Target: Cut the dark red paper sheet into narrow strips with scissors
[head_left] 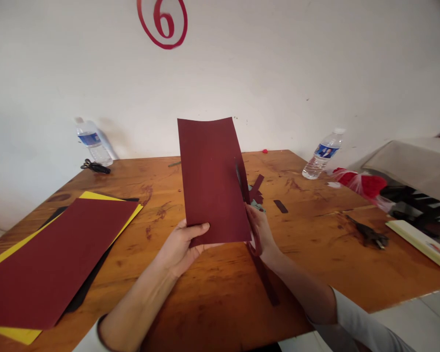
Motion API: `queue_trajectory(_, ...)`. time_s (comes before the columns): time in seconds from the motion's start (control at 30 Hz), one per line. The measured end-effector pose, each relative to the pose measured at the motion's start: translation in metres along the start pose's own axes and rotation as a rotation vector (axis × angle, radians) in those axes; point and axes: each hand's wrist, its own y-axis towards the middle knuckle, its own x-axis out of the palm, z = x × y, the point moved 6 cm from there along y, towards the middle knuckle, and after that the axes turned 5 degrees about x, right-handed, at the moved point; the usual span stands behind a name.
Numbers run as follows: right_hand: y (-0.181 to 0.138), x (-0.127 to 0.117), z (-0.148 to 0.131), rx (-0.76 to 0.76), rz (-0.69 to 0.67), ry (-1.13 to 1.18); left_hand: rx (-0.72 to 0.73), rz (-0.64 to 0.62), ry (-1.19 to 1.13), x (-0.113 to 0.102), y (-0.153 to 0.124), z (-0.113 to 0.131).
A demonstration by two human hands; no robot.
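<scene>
- The left hand [179, 247] pinches the bottom left corner of an upright dark red rectangular paper sheet [210, 181], thumb across its front, fingers behind it
- The right hand [261, 230] is closed on red-handled scissors [250, 215] at the sheet's lower right edge; the blades run up along a cut in the sheet, and a long narrow dark red strip [266, 278] hangs from that edge down to the wooden table [315, 234]
- The sheet stands above the table's middle, between the two hands, touching both
- A few dark red paper scraps [257, 188] lie just behind the sheet, and one small dark offcut [280, 206] lies right of it
- Left of the sheet is a flat stack: one large dark red sheet [55, 259] on top, one yellow sheet [14, 335] under it, black paper [84, 291] at the bottom
- Two clear plastic water bottles: one [91, 142] far left of the sheet, one [322, 154] far right; how full they are I cannot tell
- Black scissors [94, 166] lie beside the left bottle; another dark tool [370, 234] lies right of the sheet
- A red plastic bag [363, 185] sits near the right bottle, contents unclear
</scene>
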Motion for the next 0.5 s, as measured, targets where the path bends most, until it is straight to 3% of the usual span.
queue_trajectory(0.5, 0.0002, 0.0001, -0.0018, -0.067, 0.012, 0.008, 0.002, 0.007, -0.002, 0.0024, -0.0017, 0.0025)
